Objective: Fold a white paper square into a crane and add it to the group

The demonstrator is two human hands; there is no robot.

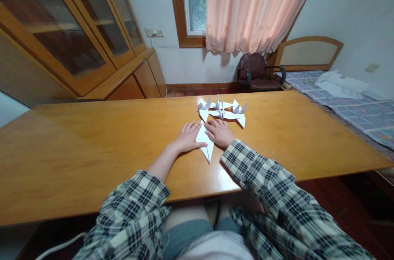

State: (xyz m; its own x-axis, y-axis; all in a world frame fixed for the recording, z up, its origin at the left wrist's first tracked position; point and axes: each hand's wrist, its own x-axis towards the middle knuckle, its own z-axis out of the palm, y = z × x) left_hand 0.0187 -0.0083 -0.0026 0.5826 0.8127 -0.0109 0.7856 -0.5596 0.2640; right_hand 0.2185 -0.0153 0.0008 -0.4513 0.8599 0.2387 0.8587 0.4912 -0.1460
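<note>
A folded sheet of white paper (pixel 205 140), shaped like a narrow diamond, lies flat on the wooden table (pixel 107 149). One of its points faces me, with a crease line running to the tip. My left hand (pixel 188 137) rests on its left edge, fingers stretched out and thumb across the paper. From the other side, my right hand (pixel 220 132) lies flat with its fingers on the upper right edge. Just beyond my fingers stand several white folded paper cranes (pixel 221 109), close together and partly overlapping.
A glass-fronted wooden cabinet (pixel 89 26) stands at the left. Past the table's far edge are a brown armchair (pixel 253 69) and a pink curtain (pixel 252 5) by the window. To the right is a bed (pixel 341 100) with a checked cover and white papers on it.
</note>
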